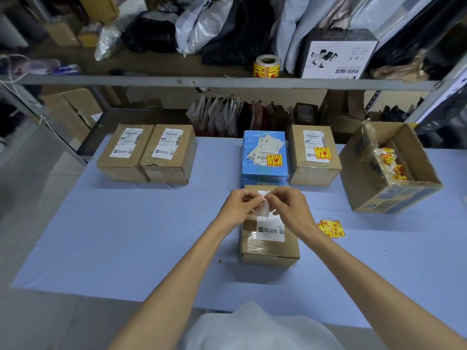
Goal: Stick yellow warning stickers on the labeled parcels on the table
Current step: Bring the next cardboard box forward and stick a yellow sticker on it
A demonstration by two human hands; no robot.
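My left hand (pixel 241 207) and my right hand (pixel 288 208) meet above a brown labeled parcel (pixel 269 245) in the middle of the table, both pinching one small sticker piece (pixel 262 209) whose white back faces me. Two loose yellow warning stickers (pixel 331 228) lie just right of that parcel. Behind it, a blue parcel (pixel 264 157) and a brown parcel (pixel 313 154) each carry a yellow sticker. Two brown labeled parcels (pixel 125 152) (pixel 169 154) at the far left show only white labels.
An open cardboard box (pixel 394 195) with crumpled sticker scraps stands at the right. A roll of yellow stickers (pixel 267 66) sits on the shelf behind the table, among bags and boxes. The table has a light blue cover (pixel 126 236).
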